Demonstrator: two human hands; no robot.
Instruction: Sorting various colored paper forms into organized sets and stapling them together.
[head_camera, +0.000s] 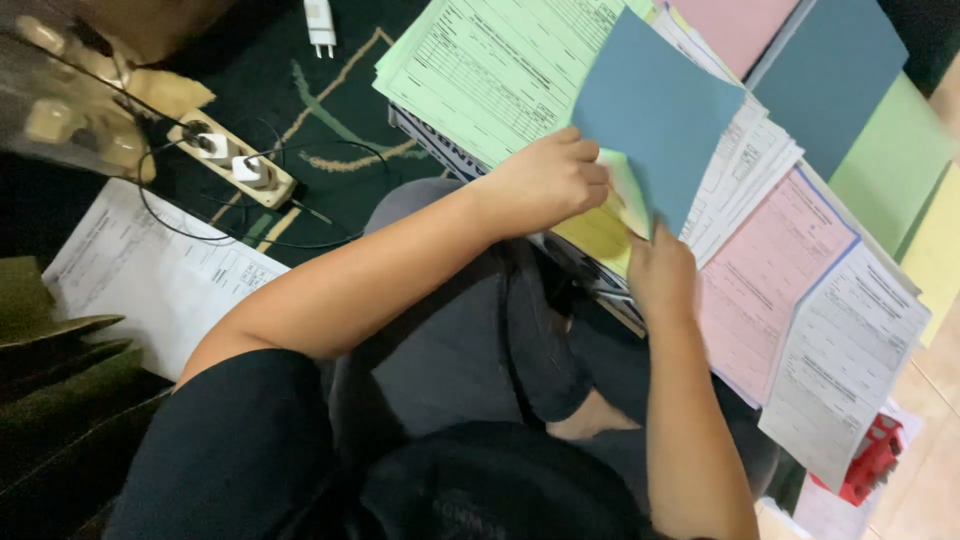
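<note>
My left hand (545, 180) reaches across and pinches the edge of a yellow and pale green set of sheets (605, 222) under a lifted blue cover sheet (655, 110). My right hand (660, 272) grips the lower edge of the same bundle from below, thumb up against the blue sheet. The bundle sits on top of stacked printed forms, white (750, 165) and pink (770, 270), spread over my lap.
Green forms (490, 70) lie at the top. Blue (830, 70), green (890, 160) and pink (735, 25) sheets lie to the right. A white form (150, 270) lies on the floor at left, near a power strip (235, 165) with plugged chargers. A red object (868, 460) is at lower right.
</note>
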